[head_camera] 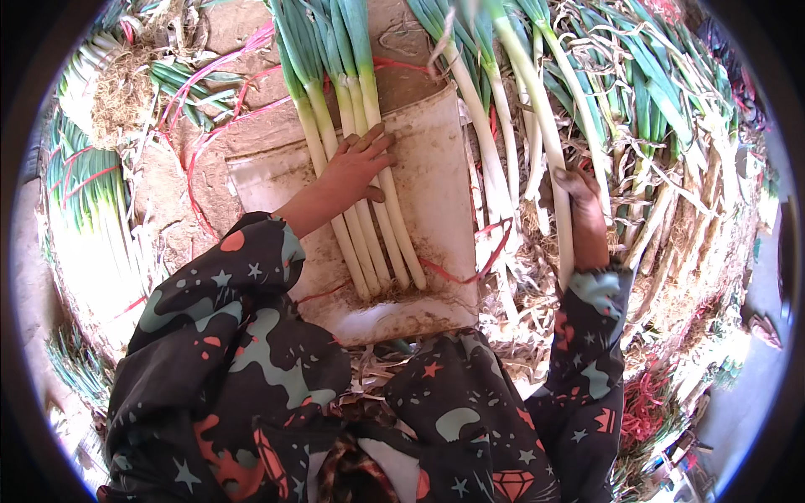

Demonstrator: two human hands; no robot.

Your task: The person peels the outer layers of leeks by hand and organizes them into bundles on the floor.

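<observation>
Several long green onions (349, 232) lie side by side on a soil-stained white board (434, 182), roots towards me and green leaves away. My left hand (358, 166) rests across their white stalks with its fingers spread, pressing on them from above. Under the onions runs a red plastic tie (449, 276), which shows on both sides of them. To the right of the board, my right hand (582, 188) grips another green onion (544, 119) around its white stalk. More loose green onions (475, 107) lie between the board and that stalk.
A large heap of untrimmed green onions (666, 126) fills the right side. Tied bundles of onions (94, 188) lie at the far left. Pink and red ties (201, 138) trail over the bare soil beyond the board. A pile of red ties (644, 409) sits at lower right.
</observation>
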